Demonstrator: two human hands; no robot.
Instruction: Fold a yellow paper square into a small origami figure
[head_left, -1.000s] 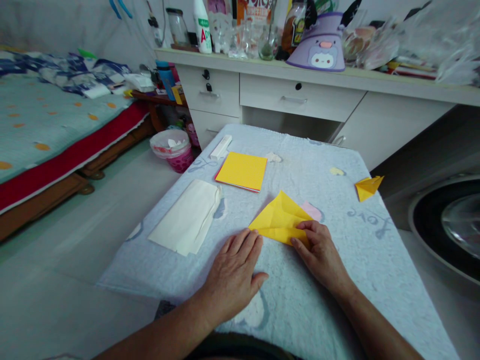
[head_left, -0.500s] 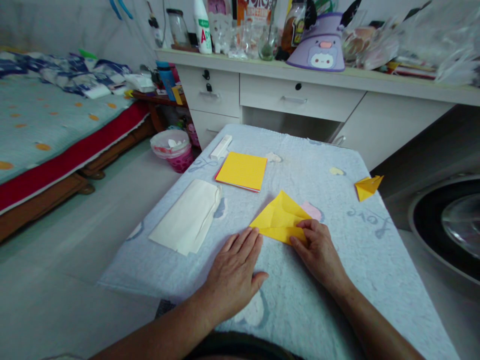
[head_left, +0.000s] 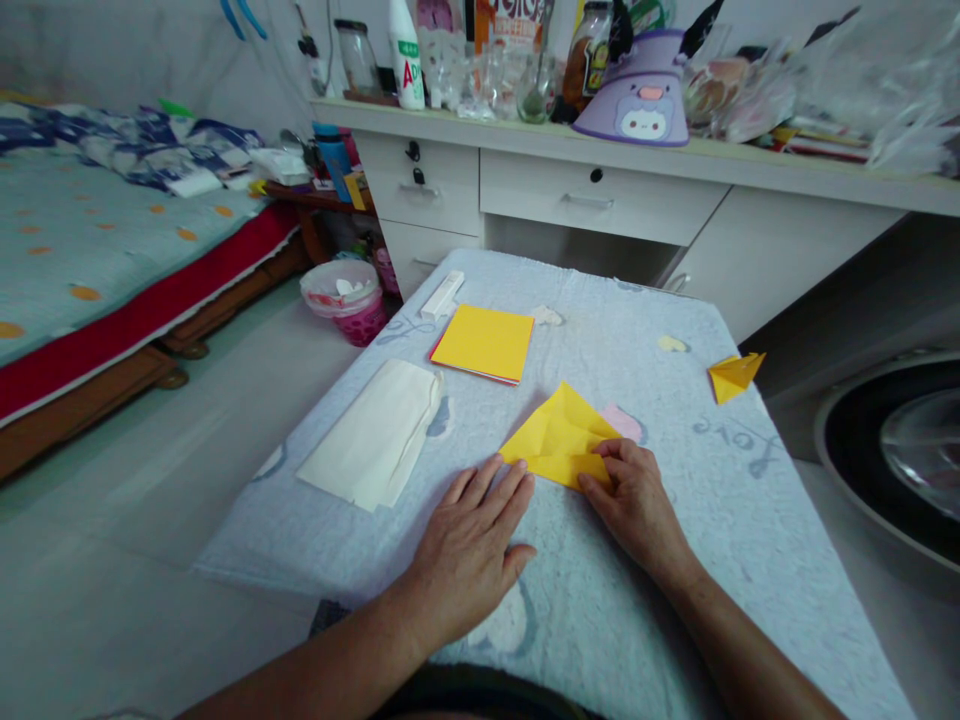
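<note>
A creased yellow sheet of origami paper (head_left: 559, 432), folded to a roughly triangular shape, lies on the cloth-covered table in front of me. My left hand (head_left: 474, 540) rests flat with fingers stretched out, its fingertips touching the paper's lower left edge. At the lower right corner, my right hand (head_left: 631, 498) pinches the paper between thumb and fingers. Beyond the sheet sits a square stack of coloured paper (head_left: 484, 343) with yellow on top. A folded yellow paper piece (head_left: 735, 377) stands near the table's right edge.
A white paper packet (head_left: 375, 435) lies left of my hands, and a small white box (head_left: 442, 295) is at the back left. The table's pale blue cloth (head_left: 750, 560) hangs near a washing machine (head_left: 900, 440). A pink bin (head_left: 346, 300) stands on the floor.
My left hand's fingers have spread a little and slid slightly right along the paper's lower edge. The right hand keeps its pinch in nearly the same place.
</note>
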